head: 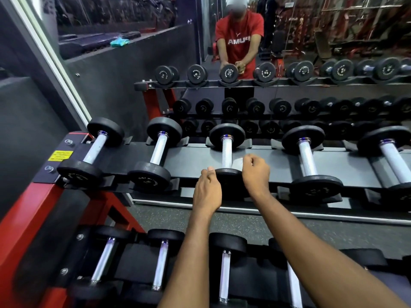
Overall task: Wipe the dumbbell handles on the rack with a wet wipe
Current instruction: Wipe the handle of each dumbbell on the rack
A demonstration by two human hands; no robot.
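Item: rack [266,156], upper tier, five dumbbells showing, each lying across the grey shelf with its pale grip pointing away from the person. Position in hand: third dumbbell [226,135] from the left. The left hand [208,187] is gripping the rim of its near head [231,177], fingers curled over the edge, apparently steadying it. The right hand [255,172] is closing round a white wet wipe [237,162] and is holding it against the near end of the handle [226,150], just beside that head. Most of the handle beyond the wipe is showing bare. Progress, as a judgement only: the wiping is sitting at the third place on this tier. The first dumbbell [95,148] and second dumbbell [159,148], to the left, are giving no visible sign, wet or dry, of having been cleaned, so their state cannot be told. The fourth dumbbell [308,157] and fifth dumbbell [391,161], to the right, are likewise showing no mark and are probably waiting their turn. The lower tier [224,274], under the forearms, is showing at least four more handles, none being attended to. The mirror [289,41] behind is reflecting both hands at the one dumbbell. Estimate: well under half done, with most of the rack remaining.
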